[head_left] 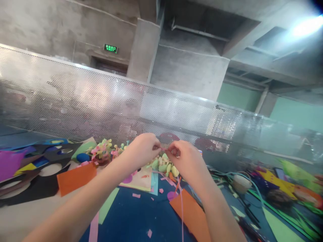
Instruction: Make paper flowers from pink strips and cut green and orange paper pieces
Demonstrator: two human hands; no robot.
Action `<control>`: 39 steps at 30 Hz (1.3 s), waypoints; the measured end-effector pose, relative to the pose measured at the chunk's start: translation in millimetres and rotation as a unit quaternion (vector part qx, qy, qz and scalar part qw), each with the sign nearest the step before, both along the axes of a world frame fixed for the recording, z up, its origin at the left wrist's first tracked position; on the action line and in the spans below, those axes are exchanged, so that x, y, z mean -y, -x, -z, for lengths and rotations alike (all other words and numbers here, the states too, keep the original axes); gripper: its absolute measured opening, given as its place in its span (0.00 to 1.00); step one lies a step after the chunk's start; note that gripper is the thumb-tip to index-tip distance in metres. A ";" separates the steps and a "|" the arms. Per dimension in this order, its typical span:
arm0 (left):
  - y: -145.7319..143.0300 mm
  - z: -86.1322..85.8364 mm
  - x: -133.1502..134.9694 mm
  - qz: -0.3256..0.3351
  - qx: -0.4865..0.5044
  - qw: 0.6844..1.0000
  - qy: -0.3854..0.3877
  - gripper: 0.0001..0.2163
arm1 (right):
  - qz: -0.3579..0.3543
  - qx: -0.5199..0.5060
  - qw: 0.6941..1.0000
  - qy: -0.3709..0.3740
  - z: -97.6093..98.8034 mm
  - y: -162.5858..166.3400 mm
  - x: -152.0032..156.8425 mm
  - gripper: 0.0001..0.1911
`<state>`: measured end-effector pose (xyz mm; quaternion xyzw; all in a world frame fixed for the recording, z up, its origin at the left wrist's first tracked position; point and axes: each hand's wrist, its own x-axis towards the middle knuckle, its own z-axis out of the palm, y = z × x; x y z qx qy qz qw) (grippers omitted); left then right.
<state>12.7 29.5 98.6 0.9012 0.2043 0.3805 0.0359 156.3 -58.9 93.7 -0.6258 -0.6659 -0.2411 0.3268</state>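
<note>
From afar I've got L hand (145,146) & R hand (188,158) nearly tog., both pinched on thin pink paper-like strip (182,208), tail hanging in front of orange rect. paper sheet (193,213), dk-blue desk (133,215) below.

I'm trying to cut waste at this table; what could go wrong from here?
The small pink piece between the left hand and right hand might tear if pulled hard. The right forearm overlaps an orange sheet in view, so lowering it might shift that sheet. Loose pink scraps on the blue tabletop might scatter if brushed.
</note>
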 end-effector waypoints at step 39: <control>-38.0 25.5 2.6 0.086 0.280 0.947 0.128 0.02 | -0.245 -0.495 0.828 0.100 0.0 -14.0 -13.2 0.08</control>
